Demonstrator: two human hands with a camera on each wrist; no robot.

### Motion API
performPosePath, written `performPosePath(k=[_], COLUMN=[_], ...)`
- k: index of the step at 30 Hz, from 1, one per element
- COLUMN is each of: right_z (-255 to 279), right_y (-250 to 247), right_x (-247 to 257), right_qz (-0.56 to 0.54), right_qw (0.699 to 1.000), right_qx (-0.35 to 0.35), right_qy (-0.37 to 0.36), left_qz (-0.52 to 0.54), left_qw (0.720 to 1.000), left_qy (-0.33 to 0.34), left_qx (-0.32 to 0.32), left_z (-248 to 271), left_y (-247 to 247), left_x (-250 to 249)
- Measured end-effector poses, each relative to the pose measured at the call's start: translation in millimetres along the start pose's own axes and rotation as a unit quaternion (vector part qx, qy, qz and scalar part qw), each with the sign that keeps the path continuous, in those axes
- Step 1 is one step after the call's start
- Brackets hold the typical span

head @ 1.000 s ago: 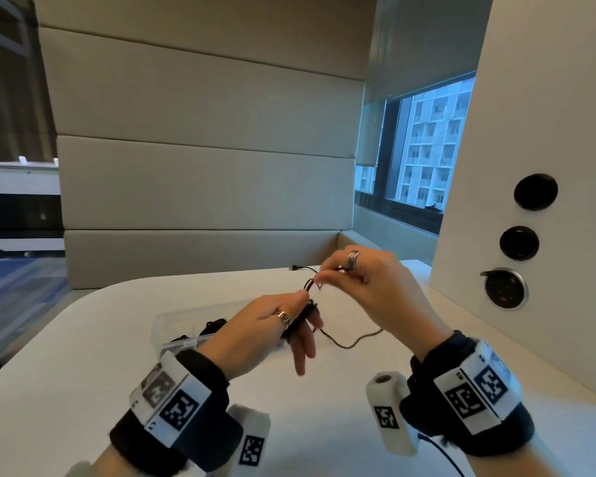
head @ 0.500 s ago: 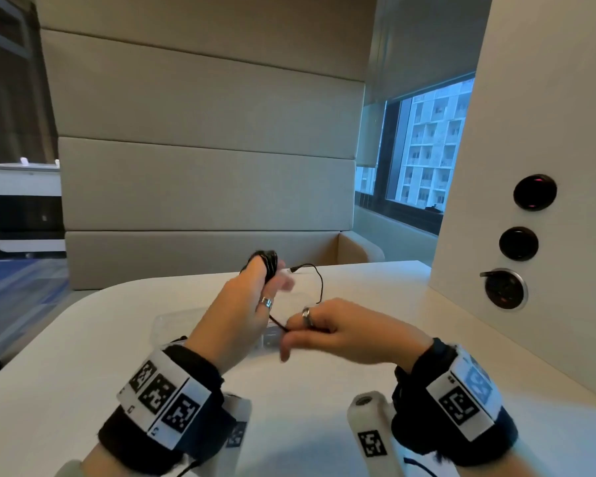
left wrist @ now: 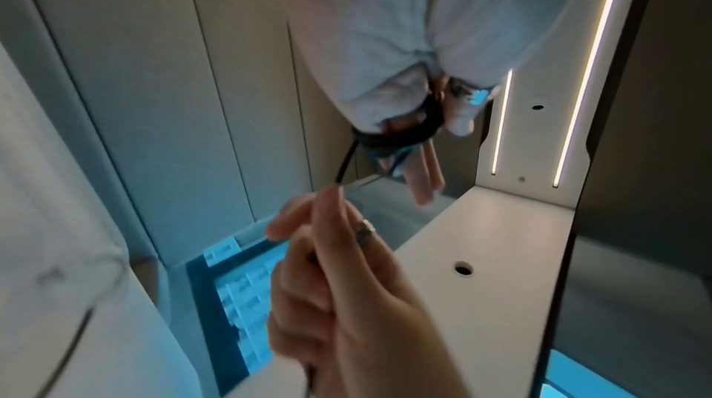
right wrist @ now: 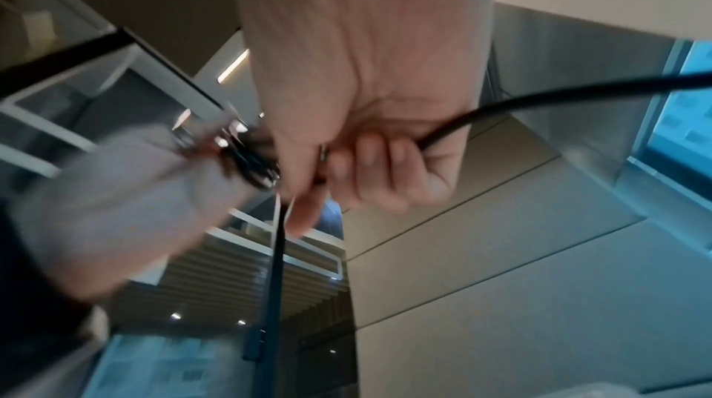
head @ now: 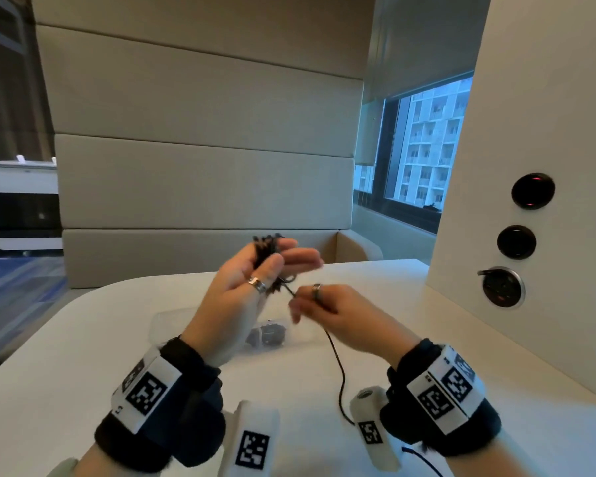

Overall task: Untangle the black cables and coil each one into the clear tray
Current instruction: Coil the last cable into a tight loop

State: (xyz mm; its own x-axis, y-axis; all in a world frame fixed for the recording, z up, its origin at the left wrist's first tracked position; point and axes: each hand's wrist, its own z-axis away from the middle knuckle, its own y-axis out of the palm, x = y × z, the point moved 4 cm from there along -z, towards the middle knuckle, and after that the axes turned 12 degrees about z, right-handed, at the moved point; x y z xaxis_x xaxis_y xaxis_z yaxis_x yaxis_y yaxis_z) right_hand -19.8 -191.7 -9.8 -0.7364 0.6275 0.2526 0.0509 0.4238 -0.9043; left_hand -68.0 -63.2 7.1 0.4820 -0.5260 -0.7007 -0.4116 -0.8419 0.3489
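Left hand (head: 241, 290) raised, coil (head: 265, 249) wound round its fingers; right hand (head: 338, 315) just below-right pinches the cable (head: 338, 370), slack trailing toward the wearer.

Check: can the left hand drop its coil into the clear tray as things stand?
Probably yes. The left hand, cable coil wound round its fingers, is raised above the clear tray; but the right hand holds the loose tail.

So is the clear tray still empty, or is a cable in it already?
Not empty: the clear tray on the table holds a dark bundle, apparently a coiled cable. The left hand hides part of it, so how many cannot be told.
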Motion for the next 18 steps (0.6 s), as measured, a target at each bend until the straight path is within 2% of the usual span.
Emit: performPosePath(k=[2, 5, 7, 8, 9, 10, 12, 14, 16, 17, 18], right_z=[4, 11, 13, 13, 13, 13, 12, 11, 9, 7, 5], right_y=[7, 2, -11, -20, -29, -38, -48, -48, -43, -38, -29], right_x=[22, 42, 42, 39, 33, 25, 8, -8, -19, -23, -24], right_qz=[0.019, 0.001, -0.021, -0.033, -0.044, -0.052, -0.055, -0.039, 0.019, 0.05, 0.073], right_qw=[0.994, 0.985, 0.988, 0.992, 0.994, 0.994, 0.982, 0.968, 0.963, 0.969, 0.98], right_qx=[0.09, 0.138, 0.102, 0.059, 0.003, -0.06, -0.176, -0.248, -0.261, -0.228, -0.165], right_qy=[-0.063, -0.102, -0.111, -0.11, -0.099, -0.078, -0.025, 0.023, 0.062, 0.076, 0.084], left_qz=[-0.099, -0.285, -0.408, -0.45, -0.462, -0.442, -0.327, -0.22, -0.145, -0.114, -0.093], left_qw=[0.993, 0.956, 0.911, 0.892, 0.886, 0.897, 0.939, 0.963, 0.975, 0.98, 0.984], left_qy=[0.043, 0.063, 0.057, 0.045, 0.022, -0.016, -0.103, -0.153, -0.164, -0.155, -0.136], left_qx=[-0.043, -0.028, 0.0, 0.008, 0.014, 0.018, 0.021, 0.022, 0.038, 0.052, 0.065], left_z=[-2, -1, 0, 1, 2, 3, 6, 8, 11, 11, 11], left_y=[-16, -26, -27, -27, -27, -26, -18, -6, 7, 12, 15], left_x=[-4, -1, 5, 8, 11, 14, 19, 19, 14, 11, 8])
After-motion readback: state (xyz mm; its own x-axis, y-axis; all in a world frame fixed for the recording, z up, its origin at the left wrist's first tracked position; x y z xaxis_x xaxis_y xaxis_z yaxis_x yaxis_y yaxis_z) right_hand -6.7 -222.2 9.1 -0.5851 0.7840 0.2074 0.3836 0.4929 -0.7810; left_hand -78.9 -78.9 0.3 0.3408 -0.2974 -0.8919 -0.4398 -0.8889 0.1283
